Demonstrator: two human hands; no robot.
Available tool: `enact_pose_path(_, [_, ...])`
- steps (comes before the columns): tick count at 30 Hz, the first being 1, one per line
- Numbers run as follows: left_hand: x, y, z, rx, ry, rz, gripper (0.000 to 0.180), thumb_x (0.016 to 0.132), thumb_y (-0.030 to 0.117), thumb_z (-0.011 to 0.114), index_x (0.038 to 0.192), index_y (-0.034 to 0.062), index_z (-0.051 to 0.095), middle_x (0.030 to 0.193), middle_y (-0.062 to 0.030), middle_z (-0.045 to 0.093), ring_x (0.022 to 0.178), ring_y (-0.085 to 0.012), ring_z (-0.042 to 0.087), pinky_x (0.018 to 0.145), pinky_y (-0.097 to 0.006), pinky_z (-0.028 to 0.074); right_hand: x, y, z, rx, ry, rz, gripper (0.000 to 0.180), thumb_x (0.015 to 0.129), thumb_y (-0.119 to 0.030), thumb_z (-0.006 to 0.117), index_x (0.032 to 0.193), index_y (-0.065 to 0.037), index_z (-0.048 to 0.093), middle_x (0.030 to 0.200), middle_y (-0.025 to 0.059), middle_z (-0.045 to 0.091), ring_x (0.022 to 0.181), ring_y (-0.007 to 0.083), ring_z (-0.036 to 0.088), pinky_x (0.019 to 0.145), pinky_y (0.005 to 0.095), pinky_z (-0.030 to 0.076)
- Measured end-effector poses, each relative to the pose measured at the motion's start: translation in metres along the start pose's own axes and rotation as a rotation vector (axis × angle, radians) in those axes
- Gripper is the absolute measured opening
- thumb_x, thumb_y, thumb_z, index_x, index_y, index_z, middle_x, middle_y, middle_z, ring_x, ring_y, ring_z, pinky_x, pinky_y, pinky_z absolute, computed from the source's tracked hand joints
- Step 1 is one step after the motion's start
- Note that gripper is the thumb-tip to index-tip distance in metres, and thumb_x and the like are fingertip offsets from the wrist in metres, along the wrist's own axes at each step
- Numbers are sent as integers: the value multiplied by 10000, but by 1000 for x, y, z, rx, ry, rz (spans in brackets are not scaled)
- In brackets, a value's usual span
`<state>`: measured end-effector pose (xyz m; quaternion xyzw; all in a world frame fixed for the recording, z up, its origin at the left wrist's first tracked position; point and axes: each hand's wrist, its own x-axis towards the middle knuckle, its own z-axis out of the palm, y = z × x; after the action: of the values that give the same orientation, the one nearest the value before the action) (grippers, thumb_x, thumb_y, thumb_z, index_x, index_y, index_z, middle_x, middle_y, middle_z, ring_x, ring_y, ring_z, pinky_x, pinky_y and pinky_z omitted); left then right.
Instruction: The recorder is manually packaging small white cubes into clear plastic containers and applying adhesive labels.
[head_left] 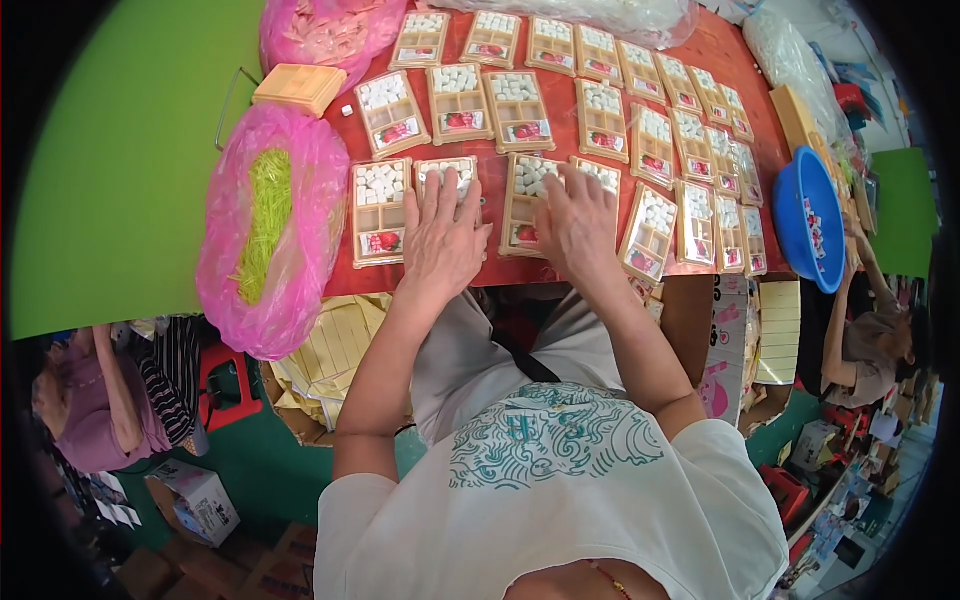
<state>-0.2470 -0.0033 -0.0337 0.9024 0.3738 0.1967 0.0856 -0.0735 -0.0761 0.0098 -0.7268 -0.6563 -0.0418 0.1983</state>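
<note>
Head view: the left hand (442, 238) lies flat, fingers spread, on a tan tray (447, 180) near the red table's (560, 150) front edge; the right hand (577, 222) rests open, fingers loosely bent, gripping nothing, across two more trays (527, 203). Each tray is a shallow compartmented box holding small white cubes and a red picture card; a pink bag (270, 228) of green strips sits left, a blue bowl (808, 218) right.

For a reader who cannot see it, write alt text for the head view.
A person's left hand and right hand rest flat on small compartmented trays of white pieces, laid in rows on a red table. A pink bag of green strips lies at the left, a blue bowl at the right.
</note>
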Motion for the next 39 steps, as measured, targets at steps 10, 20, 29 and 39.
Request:
enact_pose_path(10, [1, 7, 3, 97, -72, 1, 517, 878, 399, 584, 1336, 165, 525, 1472, -215, 320, 1371, -437, 253, 1068, -629, 186, 13, 29, 18, -69, 14, 118, 329, 818, -255, 619, 1083, -61, 629, 1158, 109, 561, 1092, 287, 511, 939, 451, 338])
enact_pose_path(20, [2, 8, 2, 144, -95, 10, 514, 882, 413, 572, 1349, 208, 517, 1488, -185, 307, 1382, -427, 234, 1063, -642, 171, 23, 24, 26, 603, -58, 348, 253, 846, -110, 628, 1079, -38, 561, 892, 91, 614, 765, 199, 594, 683, 320, 459])
enact_pose_path(29, [1, 7, 2, 119, -79, 7, 547, 875, 403, 583, 1360, 164, 501, 1486, -185, 305, 1387, -422, 224, 1056, -660, 159, 21, 47, 30, 988, 53, 573, 302, 865, -62, 616, 1148, 7, 534, 720, 14, 590, 615, 66, 520, 540, 218, 405])
enact_pose_path(39, [3, 49, -3, 4, -57, 105, 579, 853, 351, 624, 1352, 95, 484, 1494, -181, 287, 1403, -373, 225, 1064, -657, 159, 12, 37, 23, 312, 70, 371, 329, 879, -201, 592, 1159, -37, 542, 873, 196, 654, 785, 378, 644, 673, 433, 498])
